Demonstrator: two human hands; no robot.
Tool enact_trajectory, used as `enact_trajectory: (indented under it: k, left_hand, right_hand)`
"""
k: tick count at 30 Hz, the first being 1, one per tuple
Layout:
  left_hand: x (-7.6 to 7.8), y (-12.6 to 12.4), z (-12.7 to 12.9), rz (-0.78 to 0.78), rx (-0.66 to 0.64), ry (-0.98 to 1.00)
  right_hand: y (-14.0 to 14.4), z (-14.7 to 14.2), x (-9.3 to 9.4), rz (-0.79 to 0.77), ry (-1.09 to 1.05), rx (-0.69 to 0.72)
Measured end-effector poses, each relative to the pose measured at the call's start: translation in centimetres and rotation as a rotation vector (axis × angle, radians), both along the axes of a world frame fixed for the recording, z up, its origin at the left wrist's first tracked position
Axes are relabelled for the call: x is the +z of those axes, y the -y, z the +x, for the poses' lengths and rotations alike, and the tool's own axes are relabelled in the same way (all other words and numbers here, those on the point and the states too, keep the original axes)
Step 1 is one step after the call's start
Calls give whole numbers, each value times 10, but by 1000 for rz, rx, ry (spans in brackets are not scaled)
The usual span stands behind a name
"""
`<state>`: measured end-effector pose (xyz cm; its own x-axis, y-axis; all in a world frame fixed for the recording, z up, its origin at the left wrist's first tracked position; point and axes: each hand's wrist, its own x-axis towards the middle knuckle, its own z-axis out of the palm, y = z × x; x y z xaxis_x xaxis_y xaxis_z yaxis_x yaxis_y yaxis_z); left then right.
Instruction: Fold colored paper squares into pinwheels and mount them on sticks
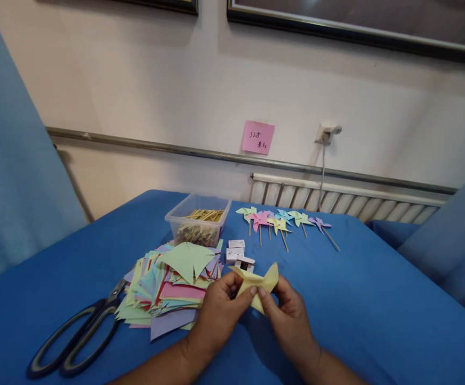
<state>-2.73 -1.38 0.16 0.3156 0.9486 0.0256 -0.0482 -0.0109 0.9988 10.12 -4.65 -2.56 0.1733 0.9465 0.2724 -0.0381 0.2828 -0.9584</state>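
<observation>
Between both hands, a little above the table, is a yellow paper pinwheel [258,280] with its corners partly folded in. My left hand [225,302] pinches its left side, thumb near the middle of the paper. From the right, my right hand [286,310] grips the other side, its thumb almost meeting the left one. Just beyond the hands stand small white boxes [235,254], one of them open. Left of my left hand lies a loose pile of cut coloured paper [168,291], topped by a green slit square [187,260].
Large dark-handled scissors [84,334] lie left of the pile. Behind it, a clear plastic tub [198,219] holds many thin sticks. Several finished pinwheels on sticks [280,222] rest at the back. A radiator [345,198] and a metal rail [176,151] run along the wall.
</observation>
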Motion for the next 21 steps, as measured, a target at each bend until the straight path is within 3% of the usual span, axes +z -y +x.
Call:
enact_trajectory:
  k: [3,6,9,12,16,18,21]
  left_hand:
    - [0,-2,0,-30,5,5]
    - [-10,-7,1,-46,19,-20]
    - [-23,-12,4,-22,11,-121]
    - [-30,-12,9,37,9,-223]
    - [-30,-7,13,105,-54,-316]
    - [-33,-5,12,119,-81,-338]
    - [-40,-4,9,93,-141,-323]
  right_hand:
    - [0,2,-1,6,49,3]
    - [-5,10,-7,-15,40,-25]
    - [-16,23,-6,30,14,-247]
    - [-38,26,15,196,197,-393]
    - [-88,-2,71,406,724,-216]
    - [-123,-25,95,327,1132,-66]
    - [-177,-59,114,285,1297,83]
